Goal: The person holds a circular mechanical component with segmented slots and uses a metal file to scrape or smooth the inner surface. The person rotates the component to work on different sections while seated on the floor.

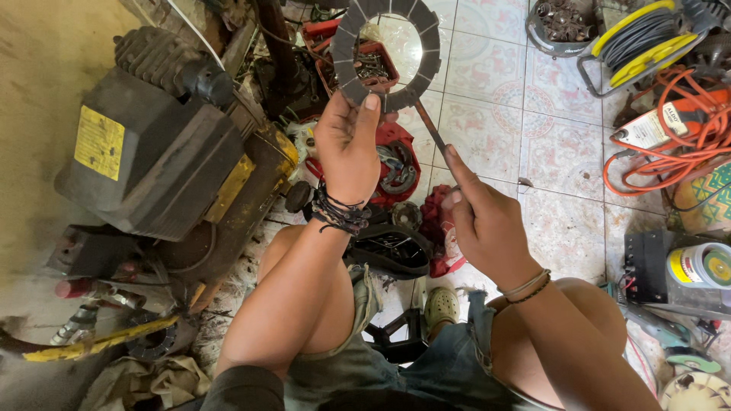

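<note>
Friction ring (346, 53), a flat dark grey disc with a big round hole and radial slots cut across its face, is held up over the tiled floor (525, 129), right in front of the person sitting there with knees apart. Left hand (348, 144) has it pinched at the bottom edge, thumb on the near face and fingers wrapped behind, so that hand is closed firmly on the ring. Right hand (483, 221) is closed around a thin dark metal tool (431, 129), looks like a file or scraper, with the index finger laid along it; its tip touches the lower right rim of the ring.

Through the hole you can see a red tray of small parts (377, 67) on the floor. Off to the left sits a big grimy black and yellow engine (164, 160), well apart from the hands. Top right there's a yellow cable reel (636, 38) and a tangle of orange cord (670, 152). A green shoe (441, 307) shows between the knees.
</note>
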